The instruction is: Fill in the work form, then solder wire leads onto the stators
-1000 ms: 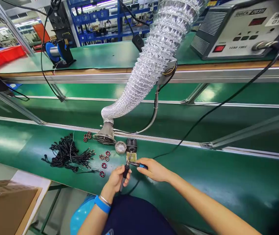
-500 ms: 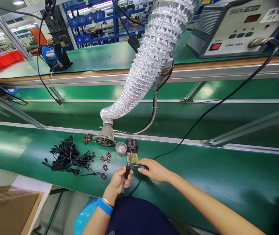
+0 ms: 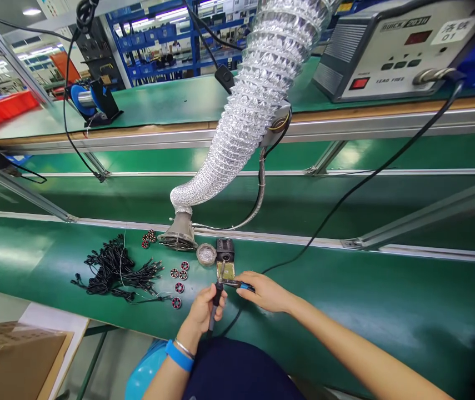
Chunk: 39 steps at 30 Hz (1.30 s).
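Note:
My left hand [image 3: 201, 308] is closed around the dark handle of a soldering iron [image 3: 218, 297], its metal end pointing away from me toward the iron stand [image 3: 225, 248]. In my right hand [image 3: 268, 291] is a pair of pliers [image 3: 232, 283] with blue on the handles. The jaws meet the iron near the front of its handle; whether they clamp it I cannot tell. A yellowish sponge [image 3: 229, 270] lies in the stand's tray, just beyond the tools. Left of the stand sits a round cup [image 3: 206, 254] of silvery material.
Several small round red-and-black parts [image 3: 179, 287] and a heap of black cables [image 3: 110, 272] lie to the left. A foil fume duct [image 3: 237, 139] hangs over the bench. The station [image 3: 395, 61] stands on the shelf, its cord [image 3: 345, 194] crossing the right side.
The view has shifted slightly. Both hands keep nearly the same pose, with the iron and pliers still together before the stand.

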### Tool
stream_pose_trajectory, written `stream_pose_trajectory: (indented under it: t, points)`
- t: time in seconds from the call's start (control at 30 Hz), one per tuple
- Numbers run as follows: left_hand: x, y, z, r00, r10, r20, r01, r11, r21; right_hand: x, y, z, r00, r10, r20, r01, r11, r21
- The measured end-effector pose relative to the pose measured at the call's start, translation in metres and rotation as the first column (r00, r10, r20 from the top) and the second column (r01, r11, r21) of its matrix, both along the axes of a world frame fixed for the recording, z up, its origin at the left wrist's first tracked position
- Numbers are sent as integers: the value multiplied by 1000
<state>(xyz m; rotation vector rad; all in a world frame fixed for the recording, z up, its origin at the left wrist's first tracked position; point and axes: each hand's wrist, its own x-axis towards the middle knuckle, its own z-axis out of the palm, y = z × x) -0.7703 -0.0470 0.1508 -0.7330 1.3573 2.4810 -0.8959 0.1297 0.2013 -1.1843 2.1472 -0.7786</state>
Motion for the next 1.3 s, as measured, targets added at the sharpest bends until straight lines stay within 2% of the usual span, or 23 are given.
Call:
stream_pose_trajectory:
  t: [0.17,0.23,0.33,0.4,0.57,0.67,0.87,1.03,1.1,1.3]
  points:
    - [-1,5,-4,989,138,-55,-143,985,-94,2,2,4,999,-33,-8,33,999,38]
    - [0,5,-5,993,111,-41,-114,990,-81,4,1,7,1000,-25,-1,25,999,33]
    - [1,3,-5,1000,-20,8,20,1000,10,3,1,7,1000,4,11,-4,1000,12]
    - [1,2,-4,998,-59,21,58,997,52,1,2,5,1000,11,8,-11,1000,8]
    - [-1,4,-7,995,86,-40,-88,996,-33,2,5,4,999,-37,-10,38,998,40]
    - [-1,6,-9,992,114,-53,-118,991,-68,6,3,5,999,-44,-4,44,998,48]
    - [0,5,-5,998,-68,12,67,996,60,1,3,0,1000,-9,7,9,1000,17]
    - [-2,6,-6,997,73,-30,-74,997,-25,2,6,2,999,-45,2,45,998,44]
    - [-2,6,-7,995,87,-38,-89,995,-48,5,5,3,999,-48,10,47,998,47]
    - [0,2,-6,995,-95,37,93,994,55,2,6,-5,1000,-20,20,19,999,38]
